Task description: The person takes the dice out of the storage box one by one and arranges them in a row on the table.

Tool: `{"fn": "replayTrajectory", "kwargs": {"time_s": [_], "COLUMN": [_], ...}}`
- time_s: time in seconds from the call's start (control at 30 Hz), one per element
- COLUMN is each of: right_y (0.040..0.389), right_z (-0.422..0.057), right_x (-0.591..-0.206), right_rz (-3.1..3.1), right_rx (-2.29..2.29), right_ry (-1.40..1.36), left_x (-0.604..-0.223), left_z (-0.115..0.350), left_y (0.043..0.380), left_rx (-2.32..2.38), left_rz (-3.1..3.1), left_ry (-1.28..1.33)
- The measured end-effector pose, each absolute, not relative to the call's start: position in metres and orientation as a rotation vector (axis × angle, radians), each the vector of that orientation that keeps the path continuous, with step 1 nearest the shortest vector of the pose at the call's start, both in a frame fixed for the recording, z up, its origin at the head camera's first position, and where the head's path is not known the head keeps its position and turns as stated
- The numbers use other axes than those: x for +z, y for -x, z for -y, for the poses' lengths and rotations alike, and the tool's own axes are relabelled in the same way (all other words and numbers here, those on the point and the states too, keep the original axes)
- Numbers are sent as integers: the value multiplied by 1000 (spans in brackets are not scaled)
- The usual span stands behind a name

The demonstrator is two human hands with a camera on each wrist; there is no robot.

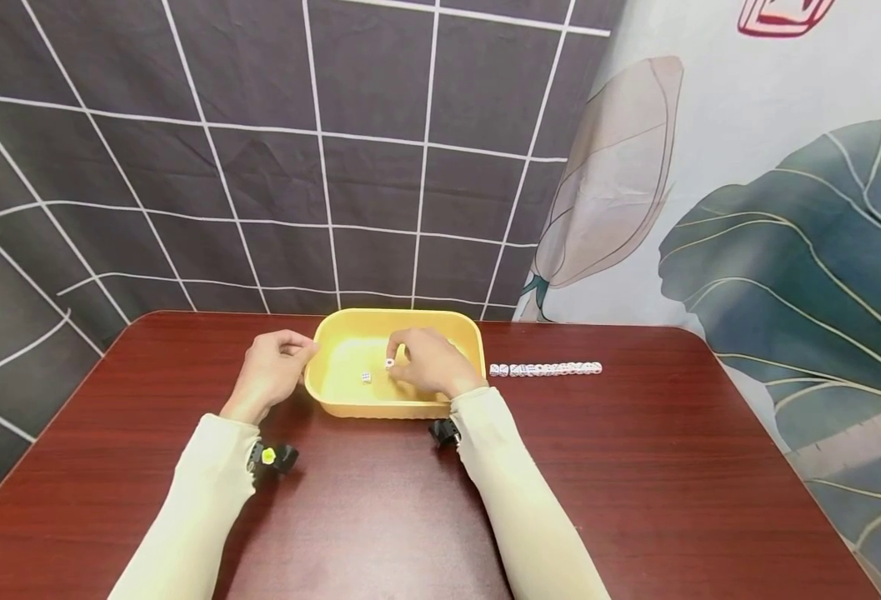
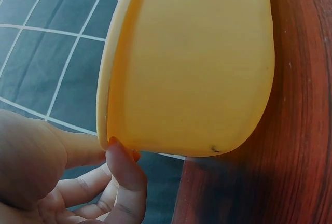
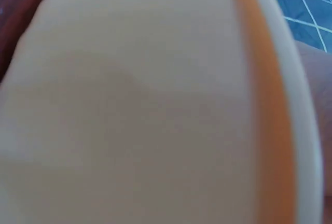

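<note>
A yellow plastic basin stands near the table's far edge. My left hand pinches its left rim between thumb and finger; the left wrist view shows this grip on the basin's rim close up. Inside the basin, my right hand holds a small white die at its fingertips. Another white die lies on the basin floor, left of that hand. In the right wrist view the basin's outer wall fills most of the picture and hides the fingers.
To the right of the basin, a straight row of several white dice lies on the reddish-brown wooden table. Behind the table hang a dark grid-patterned cloth and a leaf-patterned curtain.
</note>
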State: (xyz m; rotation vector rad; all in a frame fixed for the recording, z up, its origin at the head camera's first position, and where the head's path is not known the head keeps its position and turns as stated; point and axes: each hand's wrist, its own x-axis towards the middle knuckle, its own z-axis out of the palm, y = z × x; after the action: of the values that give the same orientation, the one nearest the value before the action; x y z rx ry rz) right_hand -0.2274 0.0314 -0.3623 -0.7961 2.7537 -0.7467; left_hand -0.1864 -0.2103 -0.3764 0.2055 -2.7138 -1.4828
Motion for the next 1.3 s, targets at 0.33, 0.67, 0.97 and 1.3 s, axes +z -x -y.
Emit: {"fn": "replayTrajectory", "kwargs": {"time_s": [0.33, 0.67, 0.97, 1.3], "right_y": [231, 232, 236, 236], "right_z": [-46, -63, -81, -102], "right_x": [-356, -346, -342, -337], "right_rz": [-2774, -2809, -2856, -2857], "right_rx": [-725, -770, -848, -906], "right_ry": [866, 858, 834, 756], "left_x": [-376, -376, -377, -377], "left_z": [210, 209, 209, 210], "left_y": [186, 186, 187, 186], "left_rx": [-1464, -1455, -1436, -1443], "left_rz": [2708, 2703, 2714, 2726], "left_ry": [-192, -182, -184, -174]}}
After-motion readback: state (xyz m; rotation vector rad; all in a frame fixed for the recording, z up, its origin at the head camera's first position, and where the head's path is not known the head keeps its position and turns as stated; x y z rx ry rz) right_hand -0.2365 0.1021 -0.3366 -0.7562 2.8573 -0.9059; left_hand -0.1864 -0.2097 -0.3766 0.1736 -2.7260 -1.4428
